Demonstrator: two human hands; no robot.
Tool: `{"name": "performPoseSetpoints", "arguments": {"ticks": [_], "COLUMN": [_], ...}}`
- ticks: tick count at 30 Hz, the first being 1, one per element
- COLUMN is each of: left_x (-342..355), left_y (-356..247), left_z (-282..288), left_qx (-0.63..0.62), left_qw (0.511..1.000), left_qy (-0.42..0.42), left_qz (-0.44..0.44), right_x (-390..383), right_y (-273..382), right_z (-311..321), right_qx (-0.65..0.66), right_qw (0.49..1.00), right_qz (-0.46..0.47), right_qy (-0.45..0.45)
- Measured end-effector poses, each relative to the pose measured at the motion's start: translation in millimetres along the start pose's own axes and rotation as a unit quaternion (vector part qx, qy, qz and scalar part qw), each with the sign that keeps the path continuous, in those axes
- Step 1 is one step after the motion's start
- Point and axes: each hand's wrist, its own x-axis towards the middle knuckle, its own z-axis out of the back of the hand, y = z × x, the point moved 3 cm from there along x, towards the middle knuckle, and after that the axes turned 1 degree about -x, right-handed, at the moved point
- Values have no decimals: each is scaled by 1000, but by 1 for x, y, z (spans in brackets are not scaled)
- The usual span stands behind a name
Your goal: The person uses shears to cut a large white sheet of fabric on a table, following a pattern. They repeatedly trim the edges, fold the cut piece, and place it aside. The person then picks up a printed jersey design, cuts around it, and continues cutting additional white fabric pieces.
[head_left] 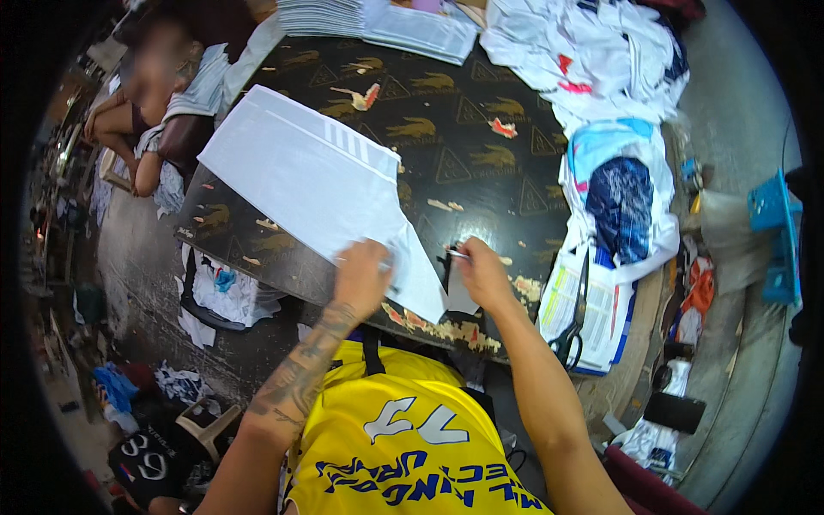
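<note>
A long white fabric panel (286,167) with pale stripes lies diagonally on the dark, gold-patterned table (481,206). My left hand (362,276) is curled, slightly blurred, over the panel's lower part; what its fingers grip is unclear. To its right, my right hand (481,276) is closed around a small, light-and-dark slender item that I cannot identify. A small white piece (460,296) lies just below and left of that hand, partly covered by it.
White paper stacks (412,34) and heaped white fabric (584,43) line the far side. Black scissors (570,339) lie on printed sheets at right. A seated person (146,103) is at upper left. Cloth scraps (232,283) sit under the table's left edge.
</note>
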Motion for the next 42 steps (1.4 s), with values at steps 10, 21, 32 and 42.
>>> {"name": "performPoseSetpoints", "arguments": {"ticks": [10, 21, 32, 42], "left_x": [24, 20, 14, -4], "left_y": [-22, 116, 132, -10], "left_z": [58, 129, 96, 4], "left_qx": [-485, -621, -158, 7], "left_qw": [864, 716, 931, 969], "left_qy": [129, 70, -102, 146], "left_qz": [32, 311, 314, -200], "right_x": [-14, 152, 150, -43], "right_y": [79, 216, 140, 7], "right_z": [49, -95, -92, -12], "right_qx": [310, 200, 108, -49], "right_qw": [938, 974, 994, 984], "right_qz": [-146, -26, -21, -169], "right_qy": [53, 104, 27, -18]}}
